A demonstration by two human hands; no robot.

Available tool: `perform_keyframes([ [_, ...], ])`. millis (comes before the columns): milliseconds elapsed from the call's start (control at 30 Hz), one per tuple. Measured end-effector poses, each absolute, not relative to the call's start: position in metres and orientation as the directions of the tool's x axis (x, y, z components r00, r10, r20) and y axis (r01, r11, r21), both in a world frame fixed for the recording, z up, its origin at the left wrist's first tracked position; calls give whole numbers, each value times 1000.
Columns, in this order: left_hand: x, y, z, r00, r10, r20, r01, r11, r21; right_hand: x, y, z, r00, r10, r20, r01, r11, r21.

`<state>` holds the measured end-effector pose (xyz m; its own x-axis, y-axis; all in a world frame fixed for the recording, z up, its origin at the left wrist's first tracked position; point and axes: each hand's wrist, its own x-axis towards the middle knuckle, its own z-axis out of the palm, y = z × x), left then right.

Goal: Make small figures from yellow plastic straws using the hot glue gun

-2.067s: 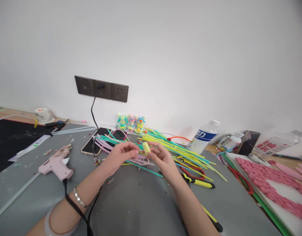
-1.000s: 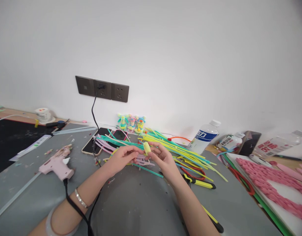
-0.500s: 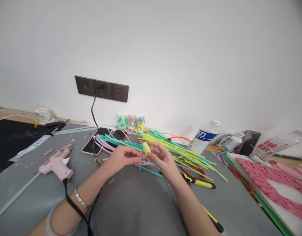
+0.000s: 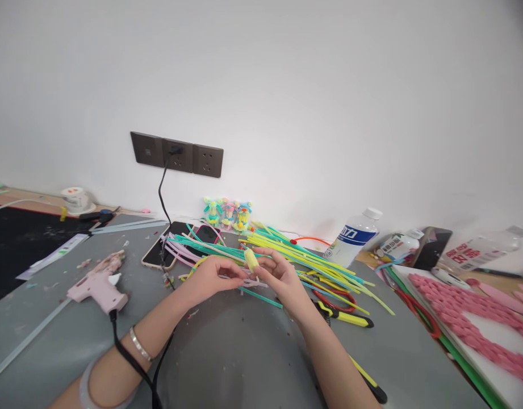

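Note:
Between the thumb and fingers of my right hand (image 4: 280, 278) is a small pale-yellow coiled roll of pipe cleaner (image 4: 251, 259), tilted, with its top end showing. My left hand (image 4: 216, 278) is closed in a pinch just left of the roll. Whatever those fingertips grip is too small to make out. Behind both hands lies a spread of loose pipe cleaners: teal ones (image 4: 214, 246), lilac ones (image 4: 182, 251) and yellow ones (image 4: 325, 264). Yellow-handled pliers (image 4: 346, 316) rest to the right of my right wrist.
At left lies a pink glue gun (image 4: 97, 289), its black cord passing over my left forearm. Two phones (image 4: 159, 258) sit beneath the pipe cleaners. Three small pipe-cleaner figures (image 4: 228, 215) stand against the wall. A bottle (image 4: 352, 236) and a pink braided piece (image 4: 465, 318) are at right.
The yellow roll and my right fingers have shifted slightly left and down, nearer my left fingertips. The roll's tilt has changed a little. Nothing else on the table has moved.

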<state>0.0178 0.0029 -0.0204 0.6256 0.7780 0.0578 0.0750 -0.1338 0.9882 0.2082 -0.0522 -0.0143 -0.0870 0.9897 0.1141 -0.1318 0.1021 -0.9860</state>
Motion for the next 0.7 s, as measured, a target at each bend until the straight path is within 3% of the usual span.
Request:
perform_keyframes([
  [300,19,5,-23,558,822,118,139,-232,963,206,-54,-13,-65,997,39,-172,27,-985],
  [467,19,6,-26,473,855,216,122,-306,944,203,-53,-17,-24,999,-35,-292,-41,-956],
  [700,17,6,-26,417,853,313,213,-427,879,190,-51,-25,36,999,-34,-393,-17,-919],
])
